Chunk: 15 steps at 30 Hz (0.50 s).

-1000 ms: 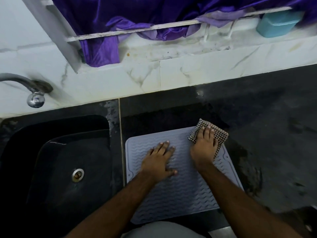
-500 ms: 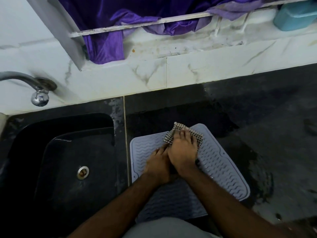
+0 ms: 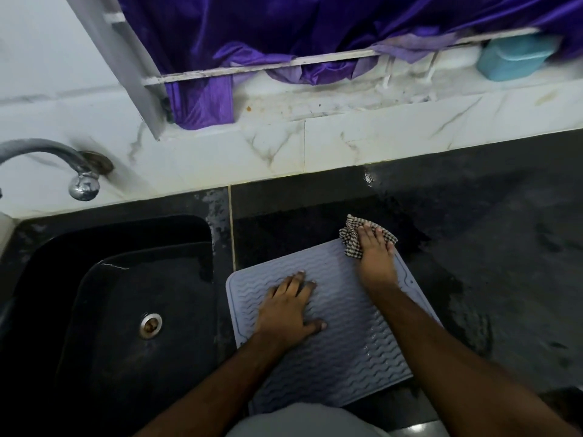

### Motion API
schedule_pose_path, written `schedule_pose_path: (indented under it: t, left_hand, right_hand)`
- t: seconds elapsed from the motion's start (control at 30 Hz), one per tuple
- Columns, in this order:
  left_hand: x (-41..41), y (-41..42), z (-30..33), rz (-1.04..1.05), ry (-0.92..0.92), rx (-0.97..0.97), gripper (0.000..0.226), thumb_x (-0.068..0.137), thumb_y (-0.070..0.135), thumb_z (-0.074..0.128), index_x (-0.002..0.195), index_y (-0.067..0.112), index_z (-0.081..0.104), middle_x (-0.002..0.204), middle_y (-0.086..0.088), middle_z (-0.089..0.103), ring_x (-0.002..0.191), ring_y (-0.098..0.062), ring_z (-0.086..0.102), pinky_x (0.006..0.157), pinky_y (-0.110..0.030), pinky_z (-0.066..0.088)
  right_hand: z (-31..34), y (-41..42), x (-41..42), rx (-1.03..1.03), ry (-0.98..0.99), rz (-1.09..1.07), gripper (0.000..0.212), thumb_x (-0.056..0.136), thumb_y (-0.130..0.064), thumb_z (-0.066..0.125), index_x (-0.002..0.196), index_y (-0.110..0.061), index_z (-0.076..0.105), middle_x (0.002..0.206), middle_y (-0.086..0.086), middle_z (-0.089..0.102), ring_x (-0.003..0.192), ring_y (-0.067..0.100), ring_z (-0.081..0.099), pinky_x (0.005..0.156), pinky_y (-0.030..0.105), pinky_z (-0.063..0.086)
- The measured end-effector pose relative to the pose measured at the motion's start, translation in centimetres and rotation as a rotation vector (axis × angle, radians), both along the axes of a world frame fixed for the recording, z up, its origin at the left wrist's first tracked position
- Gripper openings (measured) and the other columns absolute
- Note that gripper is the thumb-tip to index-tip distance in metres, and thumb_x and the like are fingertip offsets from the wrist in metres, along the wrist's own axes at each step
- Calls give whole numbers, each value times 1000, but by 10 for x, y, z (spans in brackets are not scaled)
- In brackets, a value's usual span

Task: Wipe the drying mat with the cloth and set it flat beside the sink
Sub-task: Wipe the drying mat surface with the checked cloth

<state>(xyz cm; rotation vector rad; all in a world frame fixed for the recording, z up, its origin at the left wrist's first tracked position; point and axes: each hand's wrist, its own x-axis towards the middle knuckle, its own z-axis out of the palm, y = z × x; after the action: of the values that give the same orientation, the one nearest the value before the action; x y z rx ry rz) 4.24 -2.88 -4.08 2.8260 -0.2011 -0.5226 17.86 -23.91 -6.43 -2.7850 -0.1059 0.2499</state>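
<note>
Right hand (image 3: 377, 261), cloth (image 3: 350, 244) at drying mat (image 3: 347, 348) corner, counter (image 3: 492, 247) beyond

The drying mat (image 3: 347, 348) lies on the counter (image 3: 504, 247), just right of the sink (image 3: 126, 310).

Dim, soft picture (wide-angle bend at edges); glare on wet counter (image 3: 369, 178).

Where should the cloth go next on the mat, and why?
Probably a pull back toward the person, down the right side of the drying mat. The right hand presses the cloth at the mat's far right corner, the left hand lies flat on the mat steadying it, and shiny drops seem to sit on the near part.
</note>
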Motion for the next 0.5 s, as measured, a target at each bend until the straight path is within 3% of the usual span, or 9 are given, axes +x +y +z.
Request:
schedule_pose_path:
  t: [0.13, 0.23, 0.3, 0.37, 0.43, 0.5]
  left_hand:
    - [3, -1, 2, -21, -10, 22, 89, 87, 75, 47, 159, 34, 13, 169, 2, 1, 154, -23, 6, 124, -48, 10]
    - [4, -2, 2, -38, -45, 39, 88, 87, 77, 42, 159, 36, 12, 168, -1, 6, 152, -26, 10, 122, -50, 12]
    - [7, -5, 1, -41, -79, 32, 86, 87, 79, 35, 158, 39, 10, 165, -5, 14, 149, -27, 16, 121, -48, 18]
    - [15, -10, 3, 0, -110, -16, 79, 88, 79, 31, 156, 40, 15, 159, -7, 24, 144, -26, 25, 118, -47, 26]
    - [29, -18, 6, 43, -150, -60, 73, 92, 74, 30, 154, 36, 24, 154, -5, 32, 139, -24, 33, 114, -44, 33]
    - [49, -27, 9, 75, -179, -88, 66, 96, 65, 36, 151, 29, 32, 150, -2, 38, 134, -22, 39, 111, -42, 37]
  right_hand:
    - [10, 4, -4, 0, -24, -9, 69, 97, -10, 46, 159, -26, 20, 167, -4, 15, 154, 18, 9, 124, 47, 4]
    - [27, 16, -27, 180, -194, -34, 59, 93, -14, 53, 145, -39, 40, 150, -9, 46, 139, 10, 38, 119, 39, 27]
    - [40, 17, -50, 410, -244, -250, 45, 91, -28, 54, 131, -46, 46, 122, -15, 61, 114, 7, 55, 100, 32, 45]
    - [51, 11, -60, 630, -270, -521, 42, 88, -26, 52, 127, -41, 51, 107, -13, 65, 100, 12, 62, 87, 35, 52]
    - [59, 0, -53, 782, -262, -661, 39, 87, -15, 52, 120, -35, 58, 98, -14, 66, 95, 13, 64, 85, 37, 54]
    - [66, -12, -41, 846, -163, -735, 29, 89, -19, 53, 113, -31, 64, 94, -13, 67, 94, 15, 64, 86, 36, 52]
